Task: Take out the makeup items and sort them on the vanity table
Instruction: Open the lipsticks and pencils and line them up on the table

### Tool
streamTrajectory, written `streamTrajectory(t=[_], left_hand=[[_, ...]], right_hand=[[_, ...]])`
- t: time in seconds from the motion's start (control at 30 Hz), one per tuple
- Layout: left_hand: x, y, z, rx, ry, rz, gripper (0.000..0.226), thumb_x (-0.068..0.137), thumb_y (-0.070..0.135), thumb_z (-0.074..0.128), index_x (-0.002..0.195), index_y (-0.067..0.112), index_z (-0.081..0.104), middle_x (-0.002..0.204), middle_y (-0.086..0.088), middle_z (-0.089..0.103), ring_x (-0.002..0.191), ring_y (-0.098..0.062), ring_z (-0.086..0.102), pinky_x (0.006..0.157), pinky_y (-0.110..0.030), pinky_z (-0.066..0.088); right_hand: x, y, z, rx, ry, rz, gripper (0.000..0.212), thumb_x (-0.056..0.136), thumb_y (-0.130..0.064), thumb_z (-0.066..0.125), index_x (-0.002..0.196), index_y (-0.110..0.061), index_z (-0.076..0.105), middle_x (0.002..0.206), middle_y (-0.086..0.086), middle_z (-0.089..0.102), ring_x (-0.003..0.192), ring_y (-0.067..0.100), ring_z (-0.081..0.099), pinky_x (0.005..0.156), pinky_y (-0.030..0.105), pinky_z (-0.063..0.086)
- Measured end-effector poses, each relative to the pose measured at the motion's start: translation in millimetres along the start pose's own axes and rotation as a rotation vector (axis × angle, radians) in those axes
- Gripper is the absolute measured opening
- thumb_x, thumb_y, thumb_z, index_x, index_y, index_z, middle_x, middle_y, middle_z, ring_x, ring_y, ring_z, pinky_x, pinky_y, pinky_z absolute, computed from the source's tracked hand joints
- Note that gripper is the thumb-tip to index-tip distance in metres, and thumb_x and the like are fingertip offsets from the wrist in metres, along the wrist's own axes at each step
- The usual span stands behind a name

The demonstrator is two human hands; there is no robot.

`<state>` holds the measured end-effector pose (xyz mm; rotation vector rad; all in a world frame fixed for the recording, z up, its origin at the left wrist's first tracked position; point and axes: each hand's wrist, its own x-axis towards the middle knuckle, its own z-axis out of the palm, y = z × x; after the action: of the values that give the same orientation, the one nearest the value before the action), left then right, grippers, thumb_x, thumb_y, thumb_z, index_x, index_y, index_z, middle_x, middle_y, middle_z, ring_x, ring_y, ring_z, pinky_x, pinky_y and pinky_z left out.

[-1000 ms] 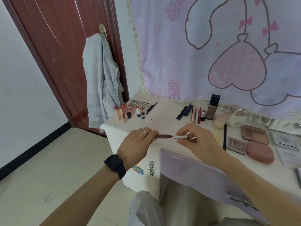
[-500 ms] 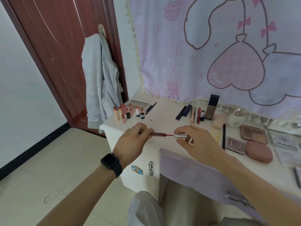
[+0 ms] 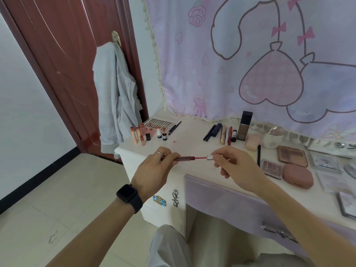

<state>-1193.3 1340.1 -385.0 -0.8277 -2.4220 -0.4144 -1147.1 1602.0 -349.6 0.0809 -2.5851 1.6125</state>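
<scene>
My left hand (image 3: 154,170) grips a dark red lip gloss tube (image 3: 185,158) held level above the vanity table (image 3: 192,149). My right hand (image 3: 235,166) pinches the tube's silver cap (image 3: 210,157), drawn out to the right so the red wand (image 3: 200,157) shows between cap and tube. A cluster of lip products (image 3: 146,133) stands at the table's far left corner. Pencils and tubes (image 3: 221,133) lie in a row mid-table beside a dark foundation bottle (image 3: 244,126).
Eyeshadow palettes (image 3: 291,156), a pink compact case (image 3: 297,178), a white jar (image 3: 272,138) and flat packets (image 3: 325,162) crowd the right side. A purple drawer (image 3: 231,197) stands pulled out below my hands. A grey jacket (image 3: 115,97) hangs on the red door at left.
The cap has been pulled farther right out of the tube, baring more of the wand. Both hands stayed above the table's front edge.
</scene>
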Motion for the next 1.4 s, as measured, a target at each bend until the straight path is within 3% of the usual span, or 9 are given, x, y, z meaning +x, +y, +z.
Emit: streamTrajectory(t=[0.1, 0.23, 0.47, 0.57, 0.67, 0.9, 1.1, 1.3, 1.4], left_hand=[[-3.8, -4.2, 3.1, -0.028, -0.006, -0.018, 0.031, 0.105, 0.036, 0.038, 0.121, 0.022, 0.060, 0.110, 0.003, 0.050, 0.062, -0.024, 0.053, 0.047, -0.032, 0.047], [-5.3, -4.2, 3.5, -0.049, 0.018, -0.027, 0.034, 0.103, 0.038, 0.036, 0.121, 0.023, 0.060, 0.109, 0.003, 0.051, 0.063, -0.023, 0.053, 0.048, -0.031, 0.046], [-5.6, -13.9, 5.7, -0.165, 0.078, -0.185, 0.042, 0.102, 0.045, 0.037, 0.121, 0.020, 0.065, 0.108, 0.004, 0.055, 0.083, -0.020, 0.060, 0.066, -0.033, 0.054], [-6.6, -15.8, 7.7, -0.294, 0.122, -0.311, 0.026, 0.101, 0.033, 0.055, 0.119, 0.019, 0.069, 0.105, 0.007, 0.058, 0.092, -0.008, 0.057, 0.078, -0.022, 0.049], [-4.8, -12.0, 7.0, -0.423, 0.145, -0.472, 0.020, 0.097, 0.028, 0.062, 0.114, 0.024, 0.071, 0.102, 0.012, 0.062, 0.095, 0.002, 0.056, 0.075, -0.005, 0.039], [-7.9, -18.3, 11.4, -0.768, 0.208, -0.811, 0.015, 0.091, 0.040, 0.069, 0.103, 0.032, 0.073, 0.079, 0.010, 0.070, 0.072, -0.007, 0.064, 0.072, -0.024, 0.048], [1.8, -41.1, 19.5, -0.762, 0.280, -0.992, 0.019, 0.090, 0.041, 0.071, 0.104, 0.029, 0.073, 0.079, 0.015, 0.073, 0.082, -0.005, 0.068, 0.074, -0.022, 0.047], [33.0, -59.2, 30.4, -0.661, 0.259, -0.966, 0.015, 0.092, 0.038, 0.068, 0.106, 0.032, 0.071, 0.086, 0.015, 0.072, 0.085, 0.002, 0.063, 0.069, -0.011, 0.043], [41.8, -70.5, 39.0, -0.610, 0.225, -0.982, 0.023, 0.094, 0.037, 0.066, 0.112, 0.025, 0.072, 0.087, 0.013, 0.069, 0.084, -0.005, 0.062, 0.070, -0.013, 0.041]], right_hand=[[-9.3, 0.8, -8.5, -0.057, 0.058, -0.091, 0.013, 0.099, -0.023, 0.063, 0.102, -0.034, 0.068, 0.088, -0.014, 0.068, 0.071, 0.008, 0.068, 0.057, 0.016, 0.049], [-17.3, 0.5, -17.3, -0.111, 0.121, -0.159, 0.019, 0.097, -0.021, 0.065, 0.100, -0.039, 0.066, 0.088, -0.023, 0.066, 0.079, 0.006, 0.067, 0.057, 0.018, 0.054], [-21.7, 7.3, -29.4, -0.021, 0.220, -0.115, 0.016, 0.099, -0.023, 0.062, 0.104, -0.038, 0.064, 0.082, -0.014, 0.068, 0.073, 0.006, 0.067, 0.055, 0.018, 0.051], [-21.9, 12.0, -28.3, 0.112, 0.239, -0.062, 0.014, 0.098, -0.021, 0.062, 0.105, -0.033, 0.065, 0.093, -0.007, 0.071, 0.073, 0.010, 0.068, 0.062, 0.026, 0.053], [-22.5, 12.0, -21.9, 0.276, 0.255, 0.034, 0.011, 0.098, -0.020, 0.063, 0.105, -0.027, 0.067, 0.094, 0.001, 0.073, 0.070, 0.011, 0.067, 0.065, 0.033, 0.057], [-12.5, 11.6, 4.7, 0.674, 0.207, 0.240, 0.012, 0.099, -0.014, 0.061, 0.108, -0.015, 0.070, 0.098, 0.008, 0.074, 0.067, 0.019, 0.061, 0.060, 0.031, 0.048], [9.8, 3.5, 36.9, 0.835, 0.104, 0.397, 0.017, 0.095, -0.019, 0.068, 0.111, -0.017, 0.074, 0.095, 0.007, 0.074, 0.065, 0.018, 0.059, 0.058, 0.031, 0.044], [38.4, -1.0, 63.6, 0.883, 0.011, 0.444, 0.020, 0.095, -0.022, 0.067, 0.111, -0.014, 0.078, 0.098, 0.006, 0.075, 0.065, 0.017, 0.059, 0.058, 0.030, 0.046], [52.4, -4.2, 75.1, 0.866, -0.009, 0.430, 0.022, 0.097, -0.023, 0.064, 0.111, -0.011, 0.076, 0.102, 0.006, 0.076, 0.064, 0.017, 0.057, 0.060, 0.031, 0.044]])
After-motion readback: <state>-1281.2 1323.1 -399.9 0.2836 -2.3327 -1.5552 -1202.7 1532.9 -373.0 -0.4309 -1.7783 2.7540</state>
